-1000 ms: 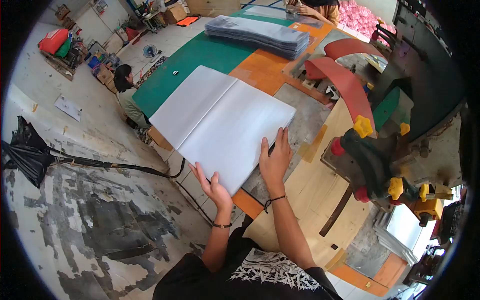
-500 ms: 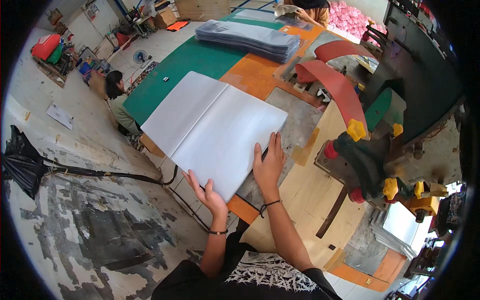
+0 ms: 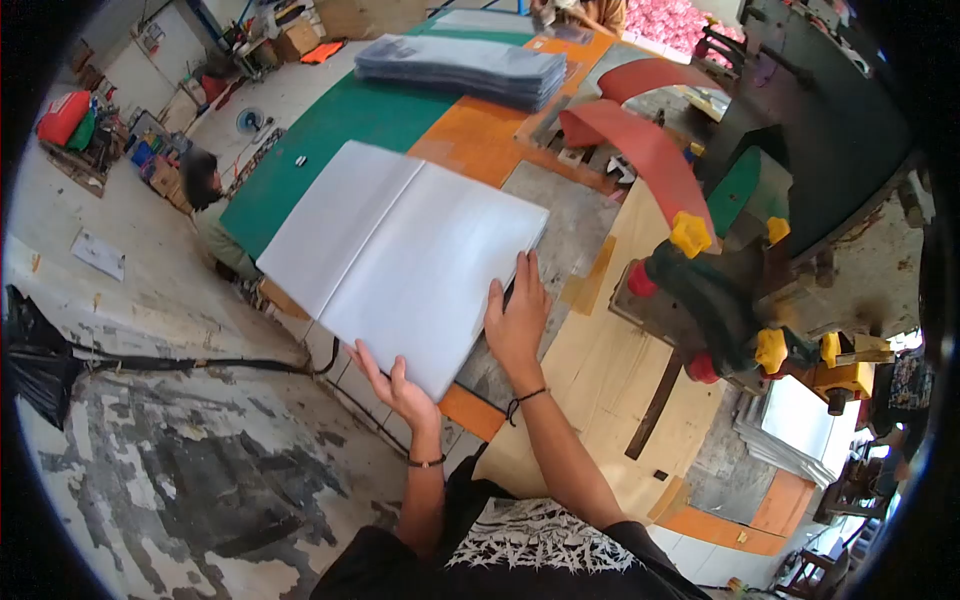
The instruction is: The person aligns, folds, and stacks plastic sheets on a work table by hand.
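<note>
A stack of whitish, glossy sheets [image 3: 430,260] lies at an angle in front of me, with a raised crease line running across it. My left hand [image 3: 402,392] holds its near corner, thumb at the edge and fingers partly beneath. On the right edge of the stack, my right hand [image 3: 520,320] grips with the thumb on top; some of its fingers are hidden by the side of the stack. Under the sheets are a grey metal plate [image 3: 575,205] and the green table top [image 3: 270,200].
Beyond is a tall stack of clear sheets [image 3: 460,70]. To the right stands a machine with yellow knobs [image 3: 690,234] and red curved guards [image 3: 640,150], over a plywood board [image 3: 590,400]. More white sheets [image 3: 790,430] lie lower right. A person [image 3: 210,210] sits at left, another works at the far end.
The whole view has shifted slightly, so things appear further left. Both hands keep their places on the stack of sheets, which looks about the same against the table.
</note>
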Demonstrator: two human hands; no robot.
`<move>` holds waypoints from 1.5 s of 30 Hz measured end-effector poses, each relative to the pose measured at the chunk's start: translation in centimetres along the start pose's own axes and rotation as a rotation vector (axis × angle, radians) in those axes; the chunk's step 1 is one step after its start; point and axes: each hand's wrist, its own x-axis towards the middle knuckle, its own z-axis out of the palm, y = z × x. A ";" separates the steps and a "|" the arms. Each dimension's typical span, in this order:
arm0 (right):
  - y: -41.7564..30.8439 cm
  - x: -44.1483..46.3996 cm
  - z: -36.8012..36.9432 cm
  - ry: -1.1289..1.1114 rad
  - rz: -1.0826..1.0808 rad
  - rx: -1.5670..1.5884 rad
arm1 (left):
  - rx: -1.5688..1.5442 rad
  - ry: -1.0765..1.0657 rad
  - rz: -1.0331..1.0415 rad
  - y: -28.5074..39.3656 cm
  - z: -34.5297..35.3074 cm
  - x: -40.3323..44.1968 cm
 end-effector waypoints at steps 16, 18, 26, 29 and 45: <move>-0.1 0.0 -0.3 -0.007 -0.044 -0.004 | 0.204 -0.255 -0.003 0.0 -2.1 1.2; -0.1 -0.1 -0.2 0.014 -0.055 0.002 | 0.190 -0.275 0.064 0.1 -2.8 1.3; -0.7 -0.2 -0.6 0.039 -0.054 0.045 | 0.721 -0.456 0.557 1.2 -2.8 -3.5; -0.3 -0.3 -0.5 0.045 -0.051 0.043 | 0.690 -0.380 0.591 -0.7 -2.1 -3.5; -0.5 -0.4 -0.6 0.021 -0.052 0.057 | 0.644 -0.354 0.626 -1.1 -1.8 -3.5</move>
